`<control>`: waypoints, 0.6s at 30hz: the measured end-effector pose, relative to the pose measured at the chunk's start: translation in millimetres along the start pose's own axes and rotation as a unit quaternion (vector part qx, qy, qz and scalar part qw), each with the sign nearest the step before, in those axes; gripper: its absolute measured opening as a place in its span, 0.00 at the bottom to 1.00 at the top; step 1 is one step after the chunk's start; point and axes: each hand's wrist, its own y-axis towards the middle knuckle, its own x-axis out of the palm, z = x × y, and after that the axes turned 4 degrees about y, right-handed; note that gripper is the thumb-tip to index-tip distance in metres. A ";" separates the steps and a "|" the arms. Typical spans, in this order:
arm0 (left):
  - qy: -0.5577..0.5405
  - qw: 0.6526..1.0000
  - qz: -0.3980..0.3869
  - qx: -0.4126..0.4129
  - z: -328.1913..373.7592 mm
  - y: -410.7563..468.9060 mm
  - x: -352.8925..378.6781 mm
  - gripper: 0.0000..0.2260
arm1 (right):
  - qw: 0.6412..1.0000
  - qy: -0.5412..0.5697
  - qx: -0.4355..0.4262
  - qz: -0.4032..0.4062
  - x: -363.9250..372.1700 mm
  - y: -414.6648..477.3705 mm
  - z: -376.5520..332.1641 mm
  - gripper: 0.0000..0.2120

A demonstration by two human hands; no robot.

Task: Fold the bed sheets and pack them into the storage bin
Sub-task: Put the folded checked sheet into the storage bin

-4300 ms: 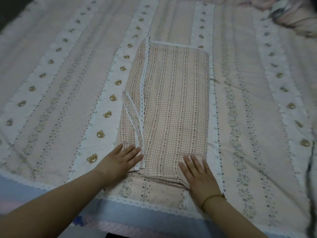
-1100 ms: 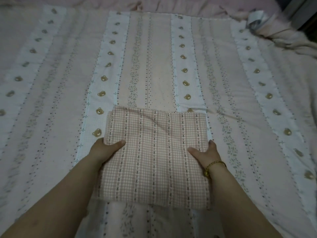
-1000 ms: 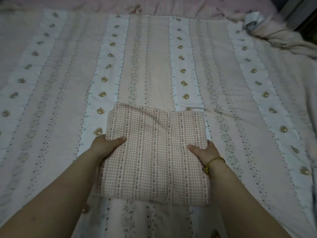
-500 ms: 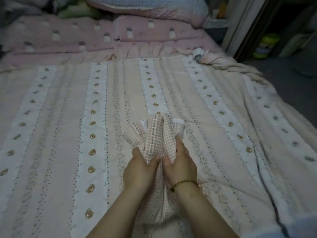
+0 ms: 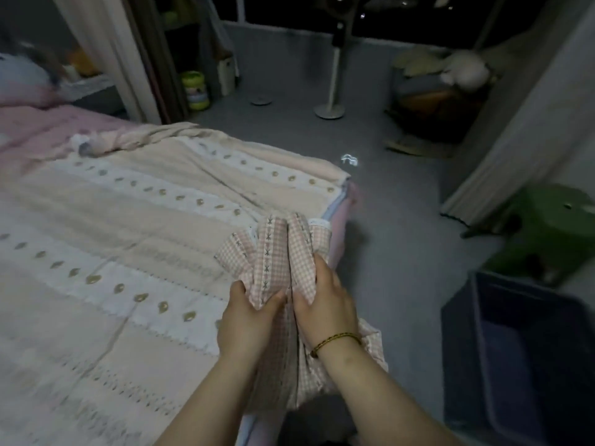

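Honestly, biggest risk imo: the folded sheet [image 5: 277,252] is bunched upright btwn both hands, top fanning out, bottom hanging loose. Layers could slip & the fold come undone en route to the storage bin [image 5: 483,333], on the floor to my right, well apart. Left hand [image 5: 244,320] & right hand [image 5: 328,307] both clench it side by side; fingers [image 5: 322,272] wrap its middle, over the bed [image 5: 128,220] edge.

Both bare forearms reach forward from the lower edge, close together and nearly parallel. The left hand [image 5: 248,320] and right hand [image 5: 325,304] sit side by side, thumbs almost touching, fingers [image 5: 323,268] curled round a bunched pink checked cotton sheet [image 5: 273,252]. A thin gold bracelet [image 5: 335,339] circles the right wrist.
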 end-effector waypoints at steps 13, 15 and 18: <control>0.034 0.922 -0.369 0.115 46.3 -147.4 233.8 0.18 | 0.935 0.072 0.291 0.188 -147.8 -149.7 220.7 0.32; 0.047 0.907 -0.402 0.115 46.0 -173.1 273.2 0.18 | 0.921 0.091 0.319 0.203 -165.4 -172.0 260.4 0.31; 0.068 0.897 -0.426 0.098 47.9 -213.9 338.9 0.19 | 0.899 0.134 0.349 0.228 -190.9 -200.7 334.5 0.30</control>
